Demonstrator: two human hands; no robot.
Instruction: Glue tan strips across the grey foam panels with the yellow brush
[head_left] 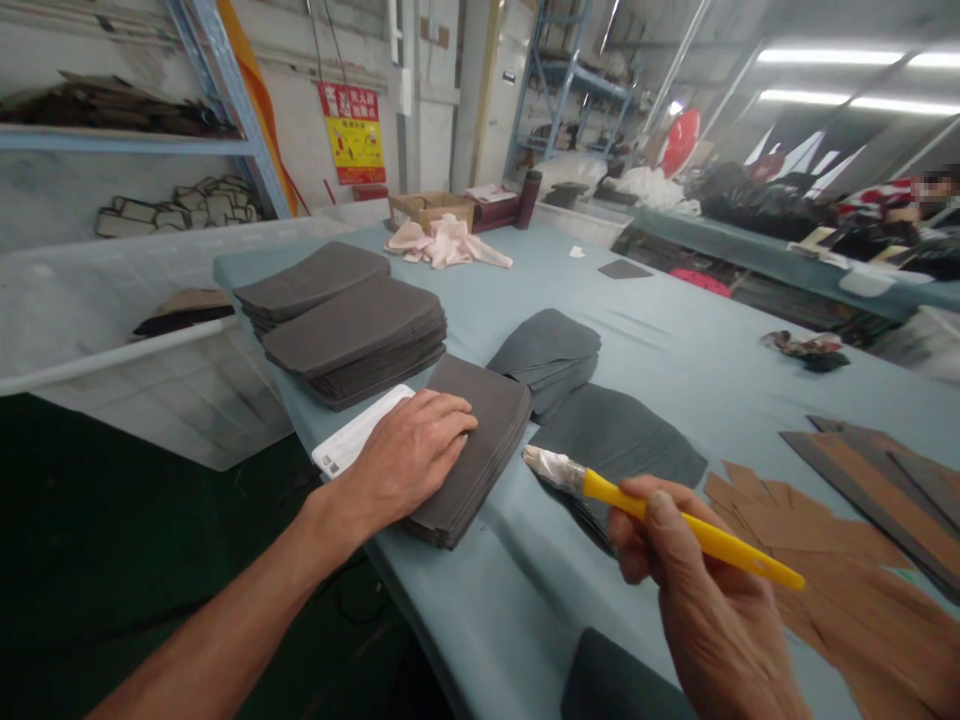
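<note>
The left hand (pixel 405 460) lies flat on top of a stack of dark grey cut pieces (pixel 480 455), with fingers together, not clamped. This stack is at the near edge of the blue-grey table (pixel 480 640). A white card (pixel 360 432) lies just beside the hand. The right hand (pixel 697 570) is closed around a yellow plastic applicator (pixel 675 515) with a white wrapped tip, and holds it above the table, right of the stack. Brown cut pieces (pixel 832 570) lie at near right, and 2 bigger dark stacks (pixel 352 325) lie farther left.

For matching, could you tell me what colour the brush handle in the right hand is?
The brush handle is yellow; head view.
</note>
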